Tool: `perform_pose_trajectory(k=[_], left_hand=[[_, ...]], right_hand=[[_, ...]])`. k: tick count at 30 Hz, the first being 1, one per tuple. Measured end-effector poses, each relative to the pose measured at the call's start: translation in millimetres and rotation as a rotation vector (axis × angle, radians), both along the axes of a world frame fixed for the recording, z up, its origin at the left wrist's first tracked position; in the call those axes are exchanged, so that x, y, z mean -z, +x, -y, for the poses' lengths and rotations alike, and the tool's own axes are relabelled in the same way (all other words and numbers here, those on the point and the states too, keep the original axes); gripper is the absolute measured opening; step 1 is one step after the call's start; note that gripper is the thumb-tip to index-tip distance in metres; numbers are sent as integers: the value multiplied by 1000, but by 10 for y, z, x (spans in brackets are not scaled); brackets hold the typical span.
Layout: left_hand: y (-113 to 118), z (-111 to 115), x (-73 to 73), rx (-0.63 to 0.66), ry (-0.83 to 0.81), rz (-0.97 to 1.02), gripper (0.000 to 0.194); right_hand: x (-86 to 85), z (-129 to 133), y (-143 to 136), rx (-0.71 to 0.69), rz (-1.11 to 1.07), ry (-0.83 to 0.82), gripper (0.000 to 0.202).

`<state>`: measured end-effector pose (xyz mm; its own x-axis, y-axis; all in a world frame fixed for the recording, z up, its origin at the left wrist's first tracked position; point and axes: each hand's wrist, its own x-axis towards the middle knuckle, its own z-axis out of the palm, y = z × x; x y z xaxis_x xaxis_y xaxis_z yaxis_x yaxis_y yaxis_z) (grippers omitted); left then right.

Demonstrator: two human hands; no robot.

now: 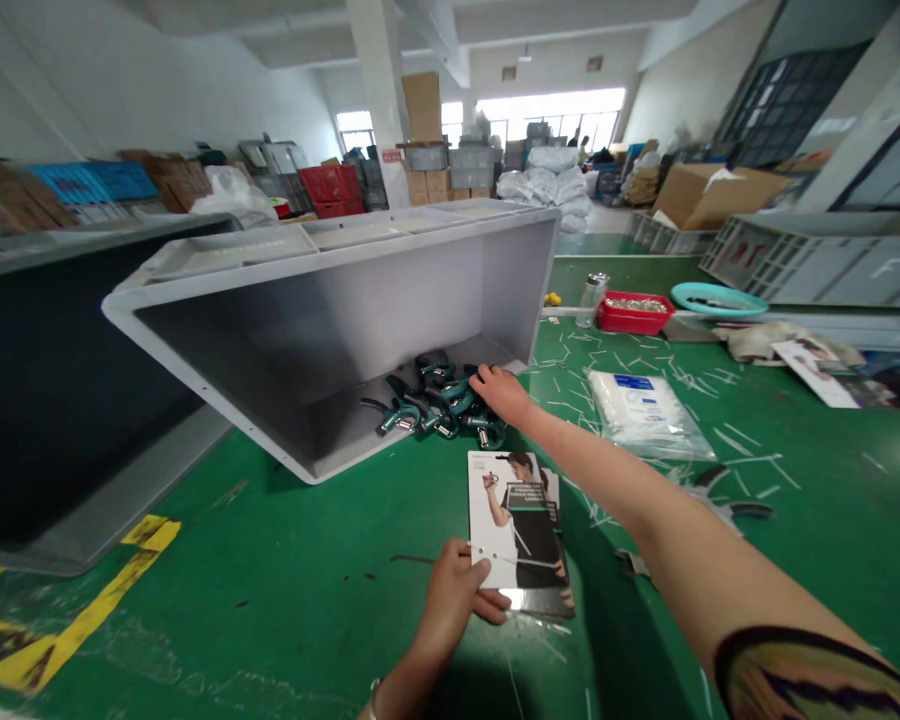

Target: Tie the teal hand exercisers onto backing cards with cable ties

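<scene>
My left hand [461, 590] pinches the lower left edge of a printed cardboard packaging card [521, 520], thumb on top, fingers underneath. White ties show through small holes in the card, and more cards lie stacked beneath it. Stretched forward, my right hand [502, 392] has its fingers curled onto a hand grip strengthener at the right side of a pile. The pile of hand grip strengtheners [435, 405], dark green and black with metal springs, lies at the mouth of a grey plastic bin [330, 245] tipped on its side. My right fingertips are partly hidden.
Right of the cards lie a clear bag of white ties [645, 410] and pliers [727, 500]. Scattered white tie pieces cover the green table [330, 600]. Farther back stand a red tray [636, 315], a glass jar [591, 300] and a turquoise plate [720, 298].
</scene>
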<state>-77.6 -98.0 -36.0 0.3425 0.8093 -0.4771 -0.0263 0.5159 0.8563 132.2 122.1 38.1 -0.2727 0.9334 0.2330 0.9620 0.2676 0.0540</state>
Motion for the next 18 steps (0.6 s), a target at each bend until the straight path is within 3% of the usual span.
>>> perform_pose_trajectory(k=[3,6,9,11,13,16,18], left_hand=[[24,-35,-17,-12,-32,6,54],[69,-53,-12,-25,-34,25,56],[16,-77,-15,68,-33,-25,58],[-114,-141,-64,228,0,-167,55],[-282,-263,-156,335,154,-394,48],[-433,-515,-314,235,511,-627,35],[-385,-666,-378,157,674,-532,38]], right_hand=[[-142,-92,102,-13,7,0,26],[-420,-191,327,43,-25,60,26],[-655,-77,604,129,-279,128,21],[-693,224,739,145,-639,28,18],[-620,690,790,111,-1029,-241,25],[-369,1463,705,58,-1377,-670,31],[-171,1852,576,59,-1450,-848,33]])
